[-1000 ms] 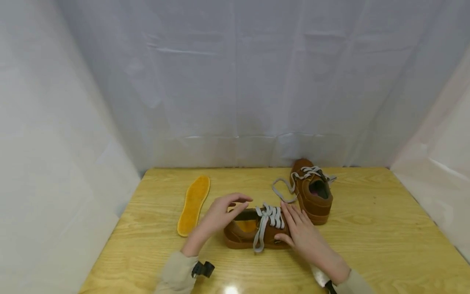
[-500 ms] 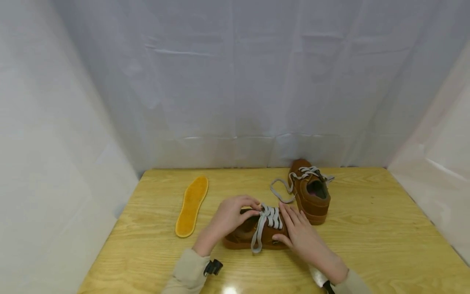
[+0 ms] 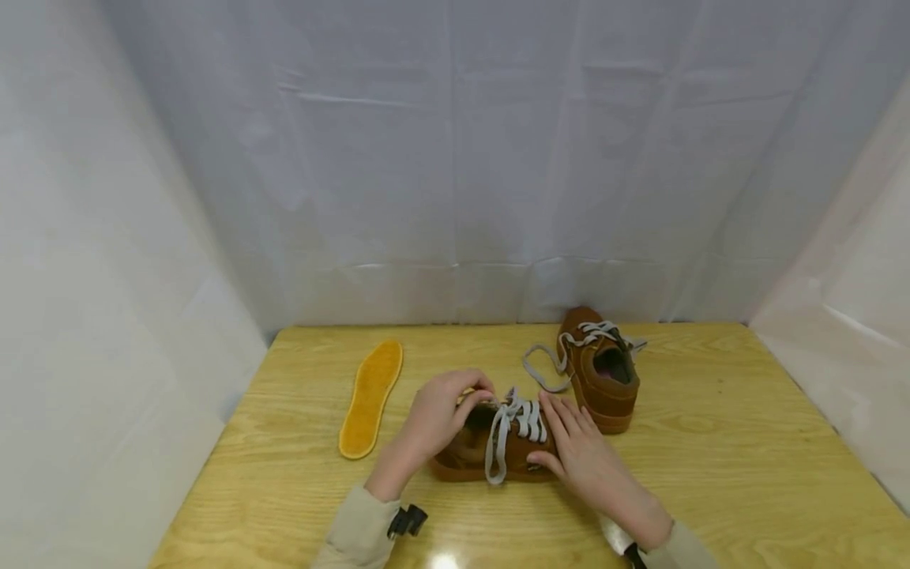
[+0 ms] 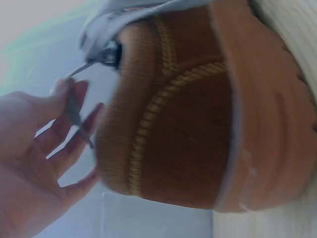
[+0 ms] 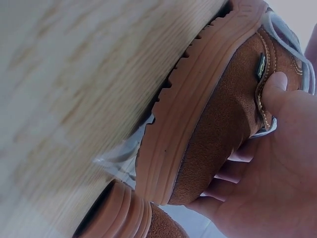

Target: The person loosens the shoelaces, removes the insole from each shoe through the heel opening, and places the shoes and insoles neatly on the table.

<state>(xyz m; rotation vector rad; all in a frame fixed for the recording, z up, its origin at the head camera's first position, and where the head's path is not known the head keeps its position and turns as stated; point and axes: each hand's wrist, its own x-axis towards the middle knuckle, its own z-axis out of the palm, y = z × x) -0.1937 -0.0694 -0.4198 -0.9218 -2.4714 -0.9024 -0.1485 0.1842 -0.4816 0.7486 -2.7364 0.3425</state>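
Observation:
A brown lace-up shoe (image 3: pixel 465 454) lies on the table with its toe to the right, pale grey laces (image 3: pixel 529 420) across its top. Over its opening, my left hand (image 3: pixel 437 415) pinches a shoelace (image 4: pixel 73 113) between thumb and finger. That lace runs taut from the shoe's collar, its tip dangling below the fingertips. My right hand (image 3: pixel 586 458) holds the toe, thumb on the near side (image 5: pixel 276 89) and fingers over the top; their tips are hidden in the right wrist view. A loop of lace hangs down the shoe's near side.
Behind the right hand stands a second brown shoe (image 3: pixel 604 399), one lace trailing left onto the table. A yellow insole (image 3: pixel 371 401) lies flat left of the hands. White sheeting (image 3: pixel 455 197) rises along the back and sides of the wooden table (image 3: pixel 725 442).
My left hand moved right from over the shoe's opening to the laces, then drew back slightly left with a lace pinched. My right hand stayed on the toe.

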